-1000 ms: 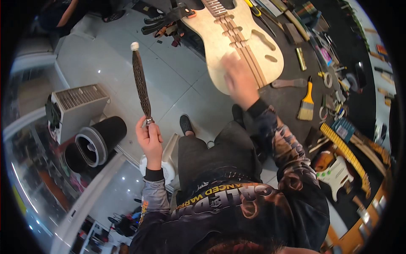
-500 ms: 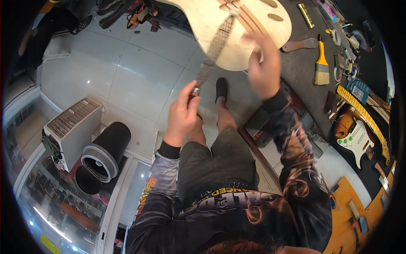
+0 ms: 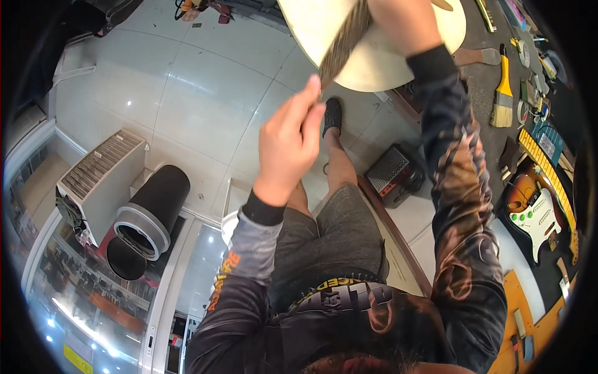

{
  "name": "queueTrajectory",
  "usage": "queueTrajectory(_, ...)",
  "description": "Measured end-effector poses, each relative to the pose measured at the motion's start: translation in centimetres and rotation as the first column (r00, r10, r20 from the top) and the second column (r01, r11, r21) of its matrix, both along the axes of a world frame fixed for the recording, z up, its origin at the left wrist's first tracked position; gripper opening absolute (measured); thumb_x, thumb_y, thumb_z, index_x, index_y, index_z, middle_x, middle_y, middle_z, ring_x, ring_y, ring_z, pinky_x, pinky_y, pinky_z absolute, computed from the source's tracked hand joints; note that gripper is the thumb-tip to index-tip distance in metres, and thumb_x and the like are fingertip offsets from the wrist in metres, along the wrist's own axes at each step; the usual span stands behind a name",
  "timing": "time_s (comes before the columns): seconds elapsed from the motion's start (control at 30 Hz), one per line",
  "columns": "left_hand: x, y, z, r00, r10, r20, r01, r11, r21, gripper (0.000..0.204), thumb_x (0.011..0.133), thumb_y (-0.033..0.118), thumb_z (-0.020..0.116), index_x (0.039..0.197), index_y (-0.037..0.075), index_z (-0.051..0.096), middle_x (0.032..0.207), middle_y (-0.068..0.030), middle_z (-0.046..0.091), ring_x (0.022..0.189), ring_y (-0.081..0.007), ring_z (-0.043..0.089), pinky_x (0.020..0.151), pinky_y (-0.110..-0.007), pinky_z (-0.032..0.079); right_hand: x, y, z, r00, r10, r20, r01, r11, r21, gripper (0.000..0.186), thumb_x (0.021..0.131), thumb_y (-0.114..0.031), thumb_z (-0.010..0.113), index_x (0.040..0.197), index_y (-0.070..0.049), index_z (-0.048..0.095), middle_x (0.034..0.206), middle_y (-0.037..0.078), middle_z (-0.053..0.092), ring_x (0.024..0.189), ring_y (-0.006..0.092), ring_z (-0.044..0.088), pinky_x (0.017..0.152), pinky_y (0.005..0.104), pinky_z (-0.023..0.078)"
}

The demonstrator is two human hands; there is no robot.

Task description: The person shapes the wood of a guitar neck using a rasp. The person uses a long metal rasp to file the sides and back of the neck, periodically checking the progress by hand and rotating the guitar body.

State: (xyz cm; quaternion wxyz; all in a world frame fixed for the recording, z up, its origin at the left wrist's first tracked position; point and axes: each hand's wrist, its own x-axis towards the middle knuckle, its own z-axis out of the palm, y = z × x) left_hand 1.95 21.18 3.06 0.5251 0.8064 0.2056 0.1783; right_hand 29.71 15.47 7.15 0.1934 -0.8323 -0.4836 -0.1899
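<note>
"Because things have just moved, can you tell me where the long, flat, dark brown tool with the rough face (image 3: 349,40) is now?"

"It slants over the big, pale, curvy wooden guitar body (image 3: 374,75). One second ago it stuck out over the shiny, pale, square-tiled floor (image 3: 199,112), away from the wood."

"Who has it?"

"The bare left hand (image 3: 289,143), with a black cuff at its wrist. Its thumb and fingers pinch the near end of the tool, just like before."

"And the other hand?"

"The bare right hand (image 3: 405,25), with a black cuff too, is up by the tool's far end now. Half a second ago it was off to the tool's right side. Its fingers don't show, so I can't tell if they are spread or squeezing, or if they touch the tool."

"Where is the wood?"

"At the top of the view, under the tool and the right hand. Its round end shows over the floor. To the right is the flat, dark grey tabletop (image 3: 476,100), with a wide brush with a yellow handle and pale hairs (image 3: 502,93) on it."

"So what does the change mean?"

"I think the work is at the wood now, with both hands close to it. I can't see if the tool rubs the wood or just hangs over it."
</note>
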Motion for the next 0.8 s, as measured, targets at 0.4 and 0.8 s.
queueTrajectory(0.4, -1.5, -0.2, -0.9, 0.997, 0.065, -0.050, -0.067, 0.997, -0.037, 0.044, 0.092, -0.002, 0.073, 0.136, 0.003, 0.068, 0.083, -0.0145, 0.069, 0.068, -0.0270, 0.067, 0.065, -0.035, 0.055, -2.2, 1.3, -0.4, 0.998, 0.064, -0.025, -0.064, 0.998, 0.017, 0.046, 0.099, -0.002, 0.050, 0.145, 0.001, 0.052, 0.146, 0.026, 0.054, 0.147, 0.0506, 0.038, 0.123, 0.0581, 0.029)
queueTrajectory(0.8, -2.6, 0.0, -0.9, 0.995, 0.099, -0.012, -0.099, 0.994, -0.046, 0.045, 0.093, -0.001, 0.073, 0.137, 0.005, 0.067, 0.086, -0.0133, 0.070, 0.071, -0.0285, 0.069, 0.066, -0.036, 0.055, -3.8, 2.5, -0.2, 0.995, 0.038, -0.094, -0.037, 0.999, 0.010, 0.052, 0.098, 0.001, 0.047, 0.150, 0.003, 0.046, 0.150, 0.029, 0.049, 0.149, 0.0522, 0.034, 0.125, 0.0578, 0.025)
